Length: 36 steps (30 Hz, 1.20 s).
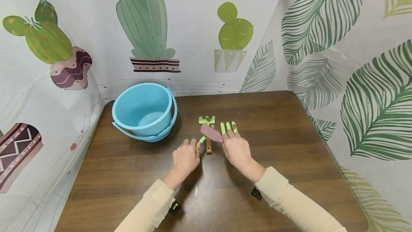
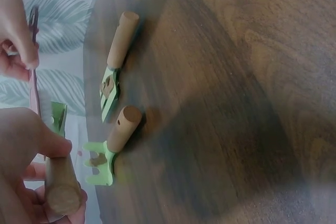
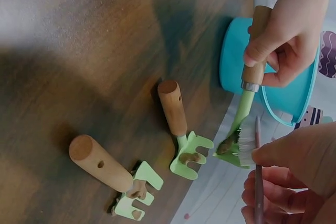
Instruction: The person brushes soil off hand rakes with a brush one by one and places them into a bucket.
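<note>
My left hand (image 1: 186, 155) grips the wooden handle of a small green garden trowel (image 3: 242, 109), held above the table. Brown dirt clings to its blade in the right wrist view. A flat pink brush (image 1: 210, 133) with white bristles is pinched in my right hand (image 1: 237, 150), and its bristles meet the trowel's blade. Below lie two green tools with wooden handles, both dirt-smeared: a hand rake (image 3: 191, 156) and a three-pronged hand fork (image 3: 144, 195). In the head view my right hand hides the fork's handle.
A light blue bucket (image 1: 141, 130) stands at the table's back left corner, its handle hanging down outside. The brown wooden table (image 1: 289, 189) ends at a curtain (image 1: 199, 46) printed with cacti and leaves.
</note>
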Tool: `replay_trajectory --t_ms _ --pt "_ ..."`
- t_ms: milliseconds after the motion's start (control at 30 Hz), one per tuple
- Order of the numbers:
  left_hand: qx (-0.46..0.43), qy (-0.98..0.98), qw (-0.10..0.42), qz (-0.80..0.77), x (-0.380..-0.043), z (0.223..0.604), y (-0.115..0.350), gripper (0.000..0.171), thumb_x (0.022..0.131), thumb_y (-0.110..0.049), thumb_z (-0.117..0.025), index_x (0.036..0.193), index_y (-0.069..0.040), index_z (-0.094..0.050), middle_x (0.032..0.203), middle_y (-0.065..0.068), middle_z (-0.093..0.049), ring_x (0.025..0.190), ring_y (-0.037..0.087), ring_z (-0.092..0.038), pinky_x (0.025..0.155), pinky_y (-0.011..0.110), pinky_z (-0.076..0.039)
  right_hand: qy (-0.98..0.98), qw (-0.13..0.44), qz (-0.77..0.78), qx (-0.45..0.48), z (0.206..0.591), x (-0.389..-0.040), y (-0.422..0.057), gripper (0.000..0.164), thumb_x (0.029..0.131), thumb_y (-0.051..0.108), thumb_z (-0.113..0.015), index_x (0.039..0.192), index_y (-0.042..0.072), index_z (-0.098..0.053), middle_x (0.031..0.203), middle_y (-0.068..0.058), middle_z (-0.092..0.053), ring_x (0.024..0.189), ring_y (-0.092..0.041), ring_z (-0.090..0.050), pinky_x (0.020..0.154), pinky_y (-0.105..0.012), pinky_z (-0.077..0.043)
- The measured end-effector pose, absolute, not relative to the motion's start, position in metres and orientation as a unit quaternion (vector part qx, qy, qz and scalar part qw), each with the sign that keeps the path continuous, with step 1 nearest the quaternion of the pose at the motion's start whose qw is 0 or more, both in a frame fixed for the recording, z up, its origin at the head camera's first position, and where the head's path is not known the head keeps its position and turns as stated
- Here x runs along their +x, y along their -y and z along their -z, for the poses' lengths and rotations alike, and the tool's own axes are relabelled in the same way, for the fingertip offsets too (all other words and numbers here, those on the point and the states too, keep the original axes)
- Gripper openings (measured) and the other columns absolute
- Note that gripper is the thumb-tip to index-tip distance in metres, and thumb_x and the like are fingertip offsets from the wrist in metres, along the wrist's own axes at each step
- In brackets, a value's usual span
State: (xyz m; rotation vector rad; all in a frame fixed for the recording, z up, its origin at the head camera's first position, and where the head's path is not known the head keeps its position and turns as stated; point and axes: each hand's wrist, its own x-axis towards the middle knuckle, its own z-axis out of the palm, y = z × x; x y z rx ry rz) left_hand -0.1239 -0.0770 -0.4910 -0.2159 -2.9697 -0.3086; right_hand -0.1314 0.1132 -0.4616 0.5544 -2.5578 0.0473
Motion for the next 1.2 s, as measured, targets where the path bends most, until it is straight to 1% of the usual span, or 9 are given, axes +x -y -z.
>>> replay_trajectory --t_ms 200,333,467,700,1033,1200 --pt "-0.057 0.991 0.076 0.099 -0.127 0.492 0.083 0.026 0.075 -0.026 -0.068 0.092 -0.01 -0.057 0.071 0.006 -0.05 0.059 0.024 -0.056 0.042 0.038 -0.041 0.946 0.246 -0.032 0.207 0.463 -0.126 -0.116 0.022 0.07 0.02 -0.076 0.08 0.005 -0.064 0.083 -0.007 -0.061 0.062 -0.023 -0.056 0.043 -0.031 -0.044" --pt "-0.055 0.99 0.074 0.105 -0.127 0.494 0.085 0.025 0.075 -0.026 -0.068 0.092 -0.01 -0.057 0.072 0.006 -0.051 0.061 0.025 -0.057 0.043 0.039 -0.042 0.949 0.236 -0.044 0.202 0.464 -0.124 -0.119 0.022 0.069 0.019 -0.077 0.081 0.006 -0.064 0.079 -0.006 -0.06 0.061 -0.023 -0.055 0.044 -0.033 -0.045" --pt "-0.054 0.989 0.075 0.112 -0.127 0.495 0.084 0.025 0.076 -0.025 -0.068 0.093 -0.011 -0.057 0.073 0.006 -0.05 0.062 0.025 -0.058 0.044 0.039 -0.043 0.951 0.233 -0.052 0.197 0.465 -0.123 -0.122 0.022 0.069 0.018 -0.077 0.081 0.006 -0.063 0.076 -0.006 -0.059 0.06 -0.023 -0.054 0.043 -0.034 -0.045" --pt "-0.053 0.989 0.078 0.118 -0.127 0.494 0.084 0.026 0.075 -0.025 -0.068 0.093 -0.011 -0.057 0.074 0.006 -0.051 0.064 0.026 -0.059 0.045 0.04 -0.044 0.954 0.22 -0.057 0.197 0.466 -0.122 -0.127 0.022 0.07 0.017 -0.076 0.084 0.005 -0.064 0.081 -0.008 -0.062 0.061 -0.023 -0.055 0.043 -0.035 -0.046" --pt "-0.051 0.99 0.069 0.113 -0.127 0.494 0.084 0.027 0.076 -0.027 -0.067 0.096 -0.011 -0.056 0.075 0.006 -0.051 0.064 0.026 -0.058 0.045 0.04 -0.043 0.945 0.238 -0.085 0.207 0.463 -0.12 -0.126 0.022 0.072 0.017 -0.075 0.09 0.007 -0.066 0.082 -0.007 -0.061 0.064 -0.023 -0.057 0.046 -0.037 -0.047" --pt "-0.057 0.989 0.076 0.115 -0.125 0.494 0.082 0.026 0.075 -0.026 -0.068 0.092 -0.011 -0.056 0.073 0.006 -0.05 0.062 0.025 -0.057 0.044 0.039 -0.042 0.939 0.25 -0.106 0.209 0.462 -0.123 -0.12 0.022 0.072 0.015 -0.075 0.091 0.008 -0.066 0.083 -0.005 -0.061 0.067 -0.023 -0.058 0.047 -0.037 -0.048"
